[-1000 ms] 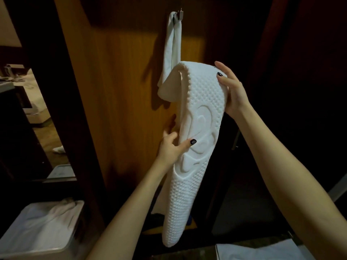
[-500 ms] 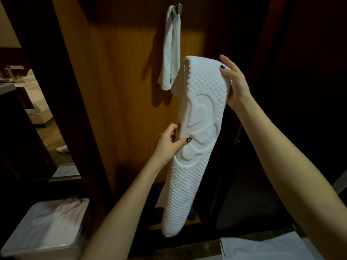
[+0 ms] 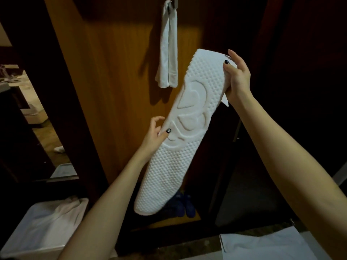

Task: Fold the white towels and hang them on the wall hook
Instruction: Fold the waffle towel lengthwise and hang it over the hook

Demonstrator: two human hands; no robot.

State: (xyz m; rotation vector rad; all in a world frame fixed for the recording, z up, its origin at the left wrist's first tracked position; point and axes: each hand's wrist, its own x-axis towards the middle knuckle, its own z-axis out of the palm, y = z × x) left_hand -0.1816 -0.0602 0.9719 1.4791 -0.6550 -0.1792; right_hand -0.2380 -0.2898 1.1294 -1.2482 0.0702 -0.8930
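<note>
Hanging at a slant in front of the wooden panel [image 3: 112, 91], the folded towel [image 3: 187, 147] is held by both hands. It is a long, narrow strip w/ a dotted relief and a raised curved motif at mid-length. The top end is up and to the right; the btm end is down and to the left, free in the air.

The top end is gripped by the right hand [image 3: 238, 77]: thumb on the front face, fingers wrapped behind. A loose corner of fabric shows just below that hand. The left edge, approx. at mid-length, is pinched by the left hand [image 3: 155, 134]: thumb pressed on the front face beside the motif, fingers curled at the edge. The hands are well apart, w/ the towel stretched btwn them.

A second towel [image 3: 169, 53] is draped over the wall hook [image 3: 175, 2] at the top of the panel, up and left of the held one and apart from it. A bin [image 3: 28, 246] w/ white fabric stands at lower left. Blue shoes [image 3: 185, 205] lie behind the towel's btm end, and a white cloth [image 3: 262, 246] lies at lower right.
</note>
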